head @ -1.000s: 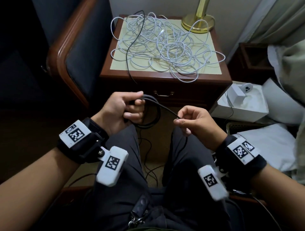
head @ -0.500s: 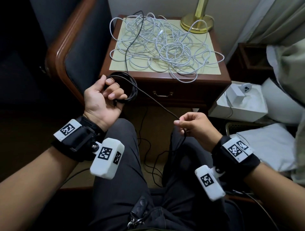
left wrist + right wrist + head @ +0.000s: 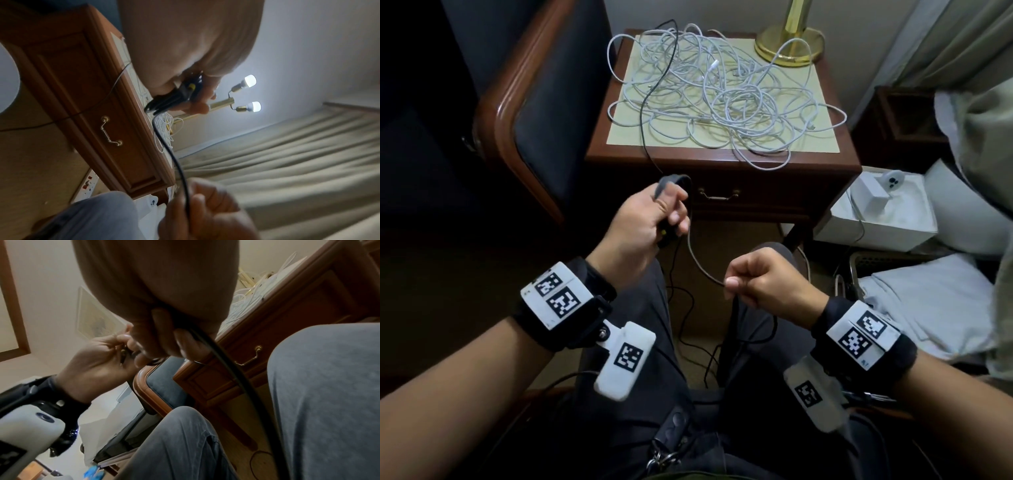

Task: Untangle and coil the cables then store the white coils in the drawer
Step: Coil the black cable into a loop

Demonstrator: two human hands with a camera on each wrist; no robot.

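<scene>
Head view: high, looking forward and down on the nightstand (image 3: 722, 164), both wrists in the foreground below it.

Left wrist view: close, rolled sideways, looking along the palm past the nightstand (image 3: 115, 129) front toward wall and curtain beyond it.

Right wrist view: low, close under the hand, facing up and across; the nightstand (image 3: 287, 331) sits upper right, a knee in front of it.

All three share the nightstand's drawer front; each wrist view also catches the opposite hand.
</scene>
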